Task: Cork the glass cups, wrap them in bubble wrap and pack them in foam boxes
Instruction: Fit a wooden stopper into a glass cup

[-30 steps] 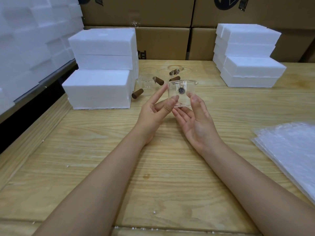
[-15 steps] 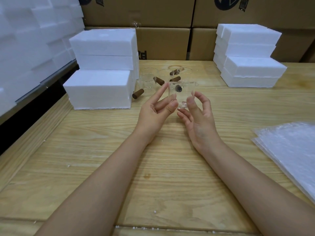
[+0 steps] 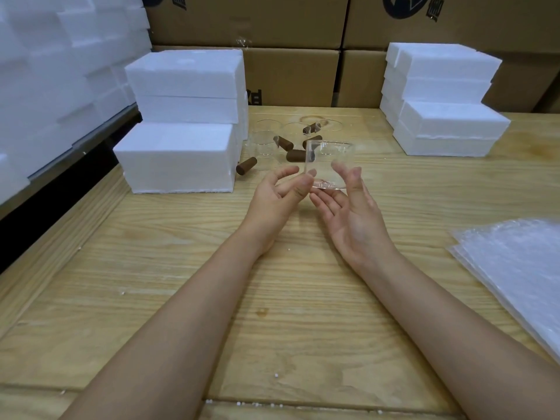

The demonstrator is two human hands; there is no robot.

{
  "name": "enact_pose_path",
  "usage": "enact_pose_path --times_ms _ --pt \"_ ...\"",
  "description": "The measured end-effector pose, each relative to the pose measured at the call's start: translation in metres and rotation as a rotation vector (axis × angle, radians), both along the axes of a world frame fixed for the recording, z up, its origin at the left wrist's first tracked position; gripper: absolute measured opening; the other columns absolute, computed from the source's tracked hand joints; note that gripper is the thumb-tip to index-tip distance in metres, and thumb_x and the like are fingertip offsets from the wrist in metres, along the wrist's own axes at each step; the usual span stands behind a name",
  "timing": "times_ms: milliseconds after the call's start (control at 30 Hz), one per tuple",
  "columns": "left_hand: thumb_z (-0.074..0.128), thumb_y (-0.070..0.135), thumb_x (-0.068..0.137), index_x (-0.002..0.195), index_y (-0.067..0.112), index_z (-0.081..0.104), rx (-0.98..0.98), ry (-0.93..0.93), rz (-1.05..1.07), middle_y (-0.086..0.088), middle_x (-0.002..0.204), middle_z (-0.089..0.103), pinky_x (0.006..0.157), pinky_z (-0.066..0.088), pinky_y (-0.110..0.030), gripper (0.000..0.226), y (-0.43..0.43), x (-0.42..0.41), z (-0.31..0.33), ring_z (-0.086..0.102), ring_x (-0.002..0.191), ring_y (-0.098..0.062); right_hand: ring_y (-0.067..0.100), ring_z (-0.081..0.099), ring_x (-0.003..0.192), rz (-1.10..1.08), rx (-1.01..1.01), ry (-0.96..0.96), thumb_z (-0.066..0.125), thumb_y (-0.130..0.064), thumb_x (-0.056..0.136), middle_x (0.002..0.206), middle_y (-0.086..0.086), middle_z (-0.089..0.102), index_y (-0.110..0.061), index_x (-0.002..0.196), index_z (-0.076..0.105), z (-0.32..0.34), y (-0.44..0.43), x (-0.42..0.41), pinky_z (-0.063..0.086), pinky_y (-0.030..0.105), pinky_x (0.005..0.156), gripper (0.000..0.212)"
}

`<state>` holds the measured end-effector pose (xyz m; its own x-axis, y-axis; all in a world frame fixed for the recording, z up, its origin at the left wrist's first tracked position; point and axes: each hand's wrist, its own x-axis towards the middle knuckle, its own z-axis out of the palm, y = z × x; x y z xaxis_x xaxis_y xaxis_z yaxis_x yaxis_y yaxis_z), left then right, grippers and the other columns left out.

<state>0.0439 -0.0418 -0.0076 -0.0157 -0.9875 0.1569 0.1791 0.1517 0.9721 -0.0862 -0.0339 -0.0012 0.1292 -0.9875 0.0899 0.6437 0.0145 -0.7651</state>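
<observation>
Clear glass cup (image 3: 329,160) is upright, held off the light wooden surface (image 3: 272,313) just above frame centre, empty, no cork in it. Right hand (image 3: 353,218) is palm up and holds it: fingers (image 3: 322,197) under the base, thumb up against the near wall. Left hand (image 3: 277,197) has loosely spread fingers, not wrapped around anything; only the thumb tip touches the cup's lower left wall. Fingertips are a bit blurred.

Behind the cup, upper centre: brown cylindrical corks (image 3: 247,165) lying loose on the surface among more empty clear glass cups (image 3: 266,144). White foam boxes (image 3: 181,125) are stacked centre left, with a second white foam stack (image 3: 442,98) upper right. Clear bubble wrap sheets (image 3: 521,268) are piled at the right edge, well apart from the hands. Brown cardboard cartons (image 3: 291,77) run along the back. White foam blocks (image 3: 45,71) fill the upper left.
</observation>
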Motion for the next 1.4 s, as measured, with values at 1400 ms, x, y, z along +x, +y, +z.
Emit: enact_pose_path --times_ms 1400 --pt "0.077 0.019 0.065 0.129 0.033 0.046 -0.165 -0.056 0.041 0.008 0.108 0.071 0.097 0.05 -0.028 0.072 0.012 -0.006 0.005 0.061 0.117 -0.024 0.026 0.065 0.108 0.078 0.076 0.054 0.044 -0.055 0.087 0.125 0.02 0.057 -0.015 0.13 0.043 -0.003 -0.002 0.001 0.051 0.034 0.094 0.059"
